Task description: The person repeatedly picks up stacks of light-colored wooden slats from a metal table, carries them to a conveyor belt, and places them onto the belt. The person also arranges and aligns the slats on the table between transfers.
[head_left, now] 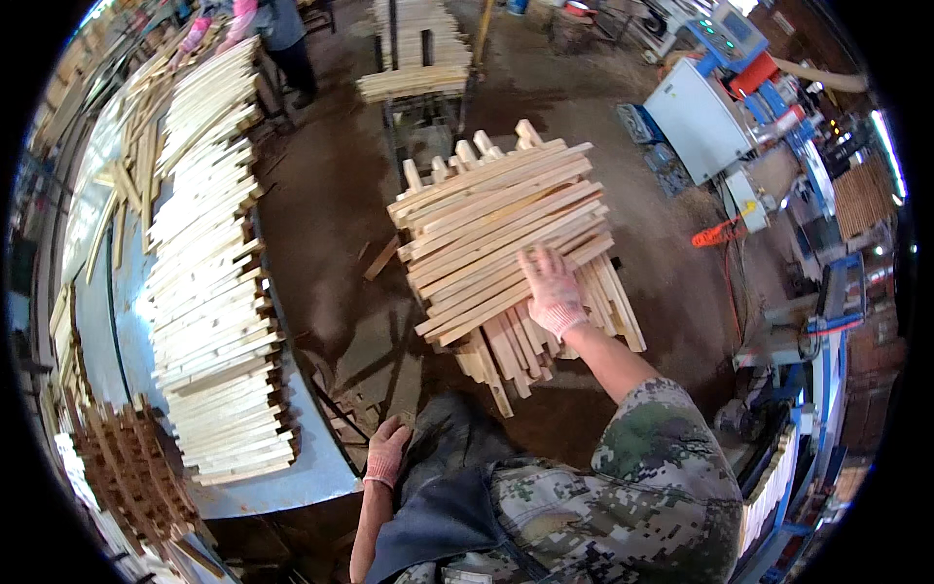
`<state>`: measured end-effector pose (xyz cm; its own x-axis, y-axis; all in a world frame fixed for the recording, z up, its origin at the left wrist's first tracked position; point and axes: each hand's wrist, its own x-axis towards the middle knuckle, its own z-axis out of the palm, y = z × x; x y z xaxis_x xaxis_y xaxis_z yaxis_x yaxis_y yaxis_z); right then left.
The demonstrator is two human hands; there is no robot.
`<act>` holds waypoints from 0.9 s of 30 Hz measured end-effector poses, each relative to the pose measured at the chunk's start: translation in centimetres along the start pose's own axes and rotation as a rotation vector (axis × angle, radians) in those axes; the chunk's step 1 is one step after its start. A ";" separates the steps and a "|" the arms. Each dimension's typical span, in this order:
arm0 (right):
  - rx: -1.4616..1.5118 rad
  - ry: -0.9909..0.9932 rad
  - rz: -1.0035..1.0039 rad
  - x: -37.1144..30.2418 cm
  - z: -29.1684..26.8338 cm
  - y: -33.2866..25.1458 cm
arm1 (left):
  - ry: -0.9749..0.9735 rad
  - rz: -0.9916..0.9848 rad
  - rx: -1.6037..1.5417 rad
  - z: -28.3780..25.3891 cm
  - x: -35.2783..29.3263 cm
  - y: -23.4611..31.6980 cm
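Observation:
My right hand, in a pale pink work glove, lies on the near right part of a stack of wooden strips. Its fingers are stretched over the top layer. These strips lie side by side, slightly slanted, with uneven ends. Beneath them, other strips run crosswise and stick out on the near and far sides. My left hand, gloved alike, is low beside my dark apron, away from the stack. Its fingers look curled together, and whatever they may hold is hidden.
On the left, a blue-grey table carries a long row of pale strips. Another strip stack stands beyond mine. A co-worker's pink-gloved hands are over wood at far left. Machinery with a white cabinet stands right; scraps litter the floor.

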<state>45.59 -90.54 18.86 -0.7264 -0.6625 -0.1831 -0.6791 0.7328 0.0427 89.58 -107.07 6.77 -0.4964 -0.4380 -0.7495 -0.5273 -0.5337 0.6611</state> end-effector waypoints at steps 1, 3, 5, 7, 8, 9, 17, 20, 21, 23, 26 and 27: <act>0.086 0.025 0.060 -1.2 -0.1 -1.0 | 0.014 0.001 -0.018 -0.4 -0.3 0.0; 0.544 0.231 0.245 -3.2 5.1 -2.4 | 0.037 0.013 -0.047 -0.9 -0.6 0.3; 1.172 0.248 0.463 -4.2 7.9 -4.3 | 0.038 -0.001 -0.086 -1.8 -0.7 0.4; 1.663 0.092 0.749 -3.8 9.3 -5.8 | 0.030 -0.036 -0.118 -2.6 -1.2 0.0; 1.870 -0.064 0.900 -3.7 9.8 -6.5 | 0.038 0.043 -0.136 -3.5 0.0 -2.5; 1.867 -0.051 0.898 -2.8 9.5 -7.3 | 0.030 0.059 -0.124 -3.8 -0.4 -2.7; 1.876 0.038 0.838 3.1 10.1 -10.9 | 0.120 0.020 -0.163 -7.0 -4.0 -3.5; 1.993 0.072 0.777 3.5 12.3 -10.0 | 0.120 0.042 -0.046 -9.5 -5.7 -5.4; 2.094 -0.007 0.748 3.5 12.6 -9.4 | 0.179 0.053 0.036 -10.2 -6.4 -5.8; 2.119 -0.015 0.740 3.6 14.5 -7.4 | 0.199 0.070 0.079 -11.0 -7.3 -6.0; 1.959 0.123 0.797 1.8 12.9 -11.4 | 0.217 0.046 -0.050 -13.3 -7.7 -8.0; 1.931 0.146 0.740 1.1 13.1 -11.3 | 0.225 0.041 -0.111 -14.0 -7.7 -8.3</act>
<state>53.84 -97.51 5.27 -0.8169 -0.1650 -0.5527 0.5689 -0.0719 -0.8193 107.45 -109.34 6.57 -0.3431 -0.6046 -0.7188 -0.4248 -0.5827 0.6928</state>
